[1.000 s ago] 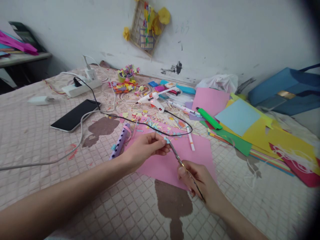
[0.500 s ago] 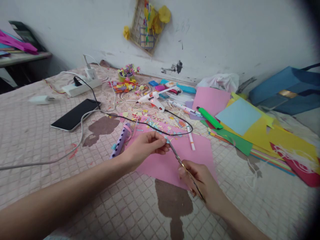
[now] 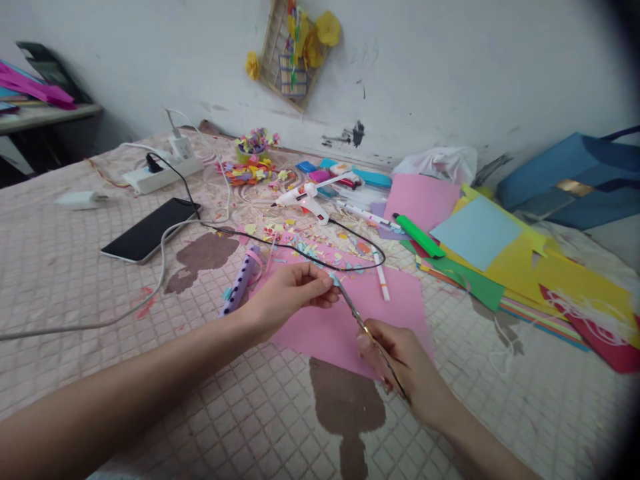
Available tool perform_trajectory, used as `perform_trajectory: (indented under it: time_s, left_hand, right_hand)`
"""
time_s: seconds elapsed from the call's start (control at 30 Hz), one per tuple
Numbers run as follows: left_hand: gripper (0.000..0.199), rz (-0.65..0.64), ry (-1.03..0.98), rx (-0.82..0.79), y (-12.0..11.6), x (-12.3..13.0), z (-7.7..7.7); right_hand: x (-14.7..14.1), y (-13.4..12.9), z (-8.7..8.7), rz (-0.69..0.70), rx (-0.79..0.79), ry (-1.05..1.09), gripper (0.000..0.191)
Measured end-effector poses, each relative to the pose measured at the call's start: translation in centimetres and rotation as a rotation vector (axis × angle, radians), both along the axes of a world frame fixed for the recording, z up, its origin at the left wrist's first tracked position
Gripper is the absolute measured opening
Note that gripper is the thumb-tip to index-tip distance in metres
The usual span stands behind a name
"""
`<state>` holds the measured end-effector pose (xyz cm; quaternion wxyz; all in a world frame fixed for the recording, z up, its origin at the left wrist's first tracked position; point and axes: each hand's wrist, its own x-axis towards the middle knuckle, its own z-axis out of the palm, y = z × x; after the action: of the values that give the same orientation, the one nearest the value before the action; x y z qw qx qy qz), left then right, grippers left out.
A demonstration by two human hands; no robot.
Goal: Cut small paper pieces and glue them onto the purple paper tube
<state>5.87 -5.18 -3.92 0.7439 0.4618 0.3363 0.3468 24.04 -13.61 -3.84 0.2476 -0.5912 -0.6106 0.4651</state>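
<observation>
Between the thumb and fingertips of my left hand point(image 3: 300, 290) is a small piece of light blue paper point(image 3: 334, 279), mostly hidden by the fingers. My right hand point(image 3: 403, 363) is closed around a pair of scissors point(image 3: 367, 328), whose blades point up and left and reach the blue piece. Both hands are above a pink paper sheet point(image 3: 320, 337) lying on the table. Paper scraps point(image 3: 310, 247) in several colours cover the sheet's far edge. To the left of my left hand lies a purple paper roll with dark dots point(image 3: 240, 283).
A white glue gun point(image 3: 305, 199) rests behind the scraps, its black cord point(image 3: 280, 245) looping across the sheet. On the left are a phone point(image 3: 153, 230) and a power strip point(image 3: 165, 172). Coloured papers point(image 3: 475, 233), a green marker point(image 3: 419, 235) and a blue bag point(image 3: 575, 173) occupy the right.
Hardly anything differs. Both hands, the scissors and the blue piece keep almost the same place; the whole view has shifted very slightly.
</observation>
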Motion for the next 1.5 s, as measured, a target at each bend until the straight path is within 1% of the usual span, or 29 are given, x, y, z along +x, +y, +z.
perform_trajectory:
  time_s: [0.13, 0.4, 0.63, 0.87, 1.1, 1.5]
  left_hand:
    - [0.016, 0.000, 0.001, 0.014, 0.02, 0.01, -0.11]
    - [0.016, 0.012, 0.035, 0.045, 0.06, 0.03, 0.20]
    - [0.015, 0.018, 0.058, 0.075, 0.23, -0.15, 0.01]
    - [0.014, 0.017, 0.055, 0.085, 0.30, -0.12, -0.14]
    - [0.014, 0.028, 0.024, 0.052, 0.11, -0.07, -0.17]
    - [0.012, 0.012, 0.078, 0.071, 0.38, -0.23, 0.17]
  right_hand:
    - [-0.02, -0.05, 0.01, 0.006, 0.007, -0.010, 0.041]
    - [0.12, -0.03, -0.51, 0.022, 0.022, -0.031, 0.038]
    - [0.26, -0.07, -0.54, 0.030, 0.025, -0.057, 0.037]
    - [0.20, -0.06, -0.31, 0.027, 0.005, -0.024, 0.039]
    - [0.03, -0.07, -0.23, 0.027, 0.012, -0.020, 0.043]
    - [0.34, 0.02, -0.45, 0.037, 0.007, -0.057, 0.037]
